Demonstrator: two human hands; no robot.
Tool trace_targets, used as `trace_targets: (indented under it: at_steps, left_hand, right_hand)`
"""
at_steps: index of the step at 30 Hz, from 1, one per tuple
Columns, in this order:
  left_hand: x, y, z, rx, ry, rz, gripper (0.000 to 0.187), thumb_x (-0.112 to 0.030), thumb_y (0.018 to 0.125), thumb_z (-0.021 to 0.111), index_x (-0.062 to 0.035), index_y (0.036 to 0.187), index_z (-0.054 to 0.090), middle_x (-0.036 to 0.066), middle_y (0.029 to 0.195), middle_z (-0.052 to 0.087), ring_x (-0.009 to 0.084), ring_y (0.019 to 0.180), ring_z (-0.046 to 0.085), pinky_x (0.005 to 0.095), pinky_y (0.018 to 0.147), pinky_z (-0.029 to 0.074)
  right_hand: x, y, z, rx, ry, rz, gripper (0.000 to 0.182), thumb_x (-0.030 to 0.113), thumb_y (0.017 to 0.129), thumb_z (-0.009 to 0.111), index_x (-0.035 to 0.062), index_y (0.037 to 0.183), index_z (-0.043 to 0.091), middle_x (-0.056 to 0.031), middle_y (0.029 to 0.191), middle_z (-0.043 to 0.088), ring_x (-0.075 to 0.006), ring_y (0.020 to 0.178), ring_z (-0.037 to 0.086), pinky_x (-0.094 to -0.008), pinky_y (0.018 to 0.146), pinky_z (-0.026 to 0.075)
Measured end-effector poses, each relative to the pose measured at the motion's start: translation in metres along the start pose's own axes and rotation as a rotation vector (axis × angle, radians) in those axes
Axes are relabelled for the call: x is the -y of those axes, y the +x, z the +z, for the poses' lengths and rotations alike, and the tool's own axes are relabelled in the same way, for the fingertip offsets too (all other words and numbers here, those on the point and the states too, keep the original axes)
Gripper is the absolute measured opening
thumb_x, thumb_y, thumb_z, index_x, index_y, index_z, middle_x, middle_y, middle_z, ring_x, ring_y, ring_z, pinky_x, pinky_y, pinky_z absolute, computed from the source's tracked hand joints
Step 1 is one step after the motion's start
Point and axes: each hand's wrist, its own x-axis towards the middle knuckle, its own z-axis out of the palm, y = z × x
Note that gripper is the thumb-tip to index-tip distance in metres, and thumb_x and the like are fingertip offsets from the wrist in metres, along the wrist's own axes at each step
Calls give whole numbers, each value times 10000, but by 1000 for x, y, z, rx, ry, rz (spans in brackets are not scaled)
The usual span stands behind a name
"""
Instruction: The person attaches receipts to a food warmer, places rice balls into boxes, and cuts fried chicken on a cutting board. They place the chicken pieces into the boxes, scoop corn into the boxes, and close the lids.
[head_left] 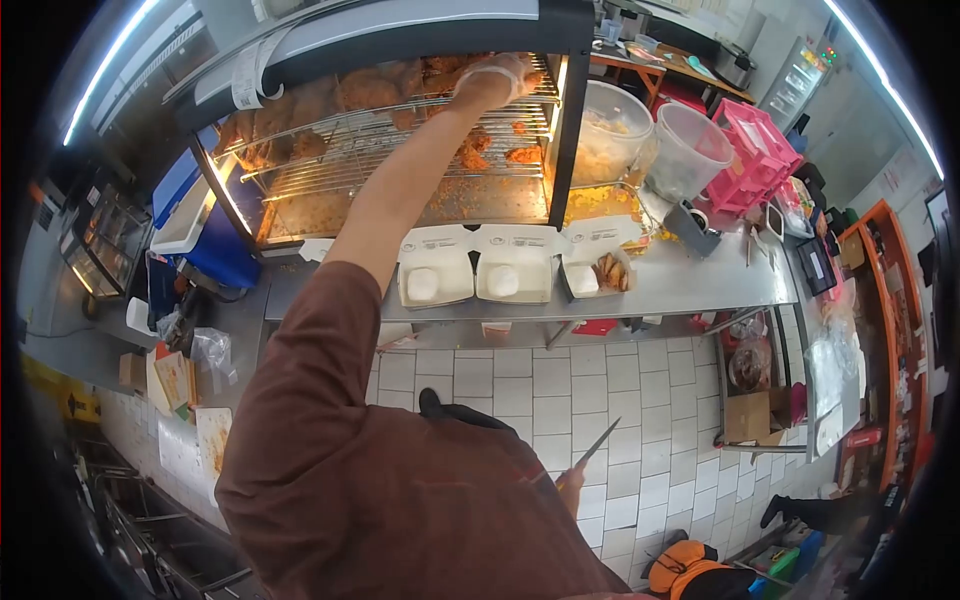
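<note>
Gloved left hand [497, 76] raised to warmer rack [400, 125], closed over fried chicken piece [440, 66]. Right hand [571, 487] pinching tongs [592, 449], held low. Firm grip advised; open box [436, 266] on tabletop [690, 285] positioned directly below.

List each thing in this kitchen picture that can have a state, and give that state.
Left hand: gloved, reaching into the warmer.
Warmer: lit, open at the front, fried pieces on its racks.
Three boxes: lids open.
Right hand: holding tongs.
Clear tub: partly filled.

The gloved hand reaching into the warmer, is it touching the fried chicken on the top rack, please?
Cannot tell. In the head view the left hand overlaps the fried chicken on the wire rack, but no plain contact or gap shows.
</note>
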Motion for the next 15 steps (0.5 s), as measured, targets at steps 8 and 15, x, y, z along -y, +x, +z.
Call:
trace_targets:
  at_steps: [8, 15]
  left_hand:
    - [14, 34, 14, -220, -35, -23, 429, -296, 1034, 478, 20, 1319, 527, 181, 1320, 604, 328, 1169, 622, 472, 1023, 503]
    - [9, -67, 53, -295, -1962, -482, 450, -382, 958, 620, -30, 1236, 579, 123, 1093, 711, 265, 983, 685, 423, 850, 541]
  right_hand:
    - [29, -10, 17, 69, 185, -104, 653, 770, 894, 441, 139, 729, 415, 22, 523, 350, -110, 394, 348, -266, 364, 320]
    - [-41, -23, 5, 88, -56, -49, 713, 693, 970, 368, 126, 540, 409, -50, 454, 409, -211, 375, 454, -359, 366, 388]
